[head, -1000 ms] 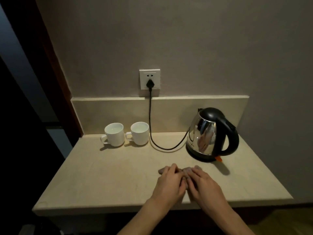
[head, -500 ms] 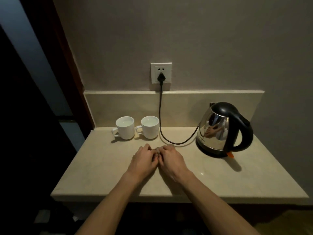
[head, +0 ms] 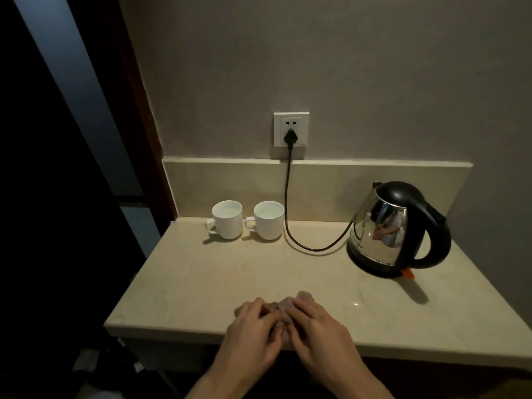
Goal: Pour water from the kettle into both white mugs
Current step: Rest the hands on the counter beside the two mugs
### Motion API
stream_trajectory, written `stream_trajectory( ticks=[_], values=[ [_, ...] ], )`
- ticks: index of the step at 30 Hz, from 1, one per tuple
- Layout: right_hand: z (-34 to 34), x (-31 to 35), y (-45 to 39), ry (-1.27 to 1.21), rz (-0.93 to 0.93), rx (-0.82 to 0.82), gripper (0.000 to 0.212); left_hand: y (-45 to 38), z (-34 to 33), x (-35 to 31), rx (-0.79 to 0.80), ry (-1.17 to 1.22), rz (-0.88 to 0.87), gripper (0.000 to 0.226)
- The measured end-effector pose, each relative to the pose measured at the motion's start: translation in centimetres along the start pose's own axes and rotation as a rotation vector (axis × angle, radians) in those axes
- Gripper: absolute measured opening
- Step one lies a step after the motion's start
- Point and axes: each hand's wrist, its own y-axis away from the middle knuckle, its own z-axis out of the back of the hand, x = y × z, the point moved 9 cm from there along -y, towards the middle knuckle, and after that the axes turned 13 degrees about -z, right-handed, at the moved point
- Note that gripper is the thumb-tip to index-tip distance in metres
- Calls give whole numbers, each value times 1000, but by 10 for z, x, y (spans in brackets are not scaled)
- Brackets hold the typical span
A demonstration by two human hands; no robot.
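beige stone counter [head: 201, 283] against a grey wall. my left hand [head: 253, 326] and right hand [head: 316, 326] are resting flat and relaxed, side by side at the near edge. two white mugs [head: 247, 220] are holding water at back left; the kettle [head: 394, 228] is sitting on its base at right, plugged in.

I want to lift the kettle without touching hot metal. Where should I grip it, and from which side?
Grip the black loop handle of the kettle, probably with the right hand. The handle faces right, away from the spout and mugs, with an open gap for curled fingers, so come in from the right.
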Motion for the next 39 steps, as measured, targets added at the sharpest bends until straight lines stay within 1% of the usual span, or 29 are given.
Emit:
stream_trajectory(
  ticks=[4, 7, 12, 16, 19, 25, 27, 29, 31, 35, 37, 39],
  values=[
    [32, -56, 14, 20, -158, -52, 40, -36, -32, -44, 30, 27, -48, 40],
    [48, -90, 4, 62, -258, -65, 40, -71, -49, -66, 71, 7, -56, 33],
    [48, -112, -39, 127, -327, -61, 33, -120, -53, -60, 62, -10, -48, 33],
    [31, -97, -81, 129, -277, -22, 31, -140, -43, -24, 69, -67, -15, 33],
    [9, -63, -107, 104, -219, 17, 31, -133, -24, 18, 54, -103, 51, 33],
    [-44, 40, -126, 83, -63, 97, 31, -69, 37, 91, -9, -94, 187, 21],
    [-53, 63, -118, 84, -21, 118, 31, -44, 49, 101, -16, -102, 196, 20],
    [-56, 72, -105, 82, 25, 131, 32, -25, 54, 100, -21, -102, 193, 21],
    [-54, 69, -89, 66, 44, 131, 33, -11, 52, 92, -42, -92, 182, 23],
    [-39, 43, -62, 71, 64, 95, 36, -5, 33, 63, -93, -57, 102, 29],
    [-24, 18, -55, 73, 29, 71, 37, -17, 19, 42, -95, -26, 47, 32],
    [-8, -15, -50, 80, -45, 32, 38, -37, 3, 20, -94, 5, -4, 35]
  ],
)
